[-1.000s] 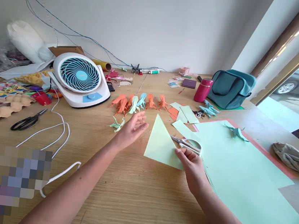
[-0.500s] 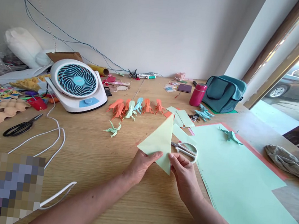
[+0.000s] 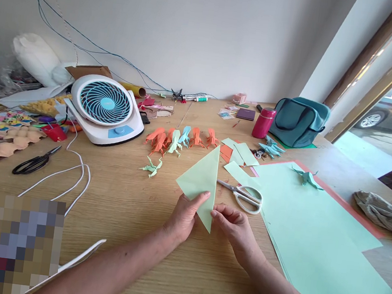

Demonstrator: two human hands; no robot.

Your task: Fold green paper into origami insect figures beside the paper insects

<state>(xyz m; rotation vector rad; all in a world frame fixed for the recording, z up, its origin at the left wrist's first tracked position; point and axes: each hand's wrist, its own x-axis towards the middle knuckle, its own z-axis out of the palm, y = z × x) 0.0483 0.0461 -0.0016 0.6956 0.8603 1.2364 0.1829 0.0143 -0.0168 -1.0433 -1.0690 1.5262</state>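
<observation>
A pale green paper triangle (image 3: 201, 180) stands on the wooden table (image 3: 131, 206), one point up and one point toward me. My left hand (image 3: 185, 215) grips its lower left edge, thumb on top. My right hand (image 3: 234, 228) pinches the lower tip from the right. White-handled scissors (image 3: 245, 195) lie just right of the triangle, on the edge of a stack of large green sheets (image 3: 314, 233).
A row of orange, green and blue folded paper figures (image 3: 179, 138) sits behind the triangle, one green figure (image 3: 152, 166) closer. A white fan (image 3: 105, 109) with a white cord (image 3: 71, 174), black scissors (image 3: 33, 164), a pink bottle (image 3: 263, 123) and a teal bag (image 3: 299, 121) stand around.
My left hand came off the table and took the triangle's left edge. Both hands turned the triangle and drew it a little toward me and left, away from the white scissors.
</observation>
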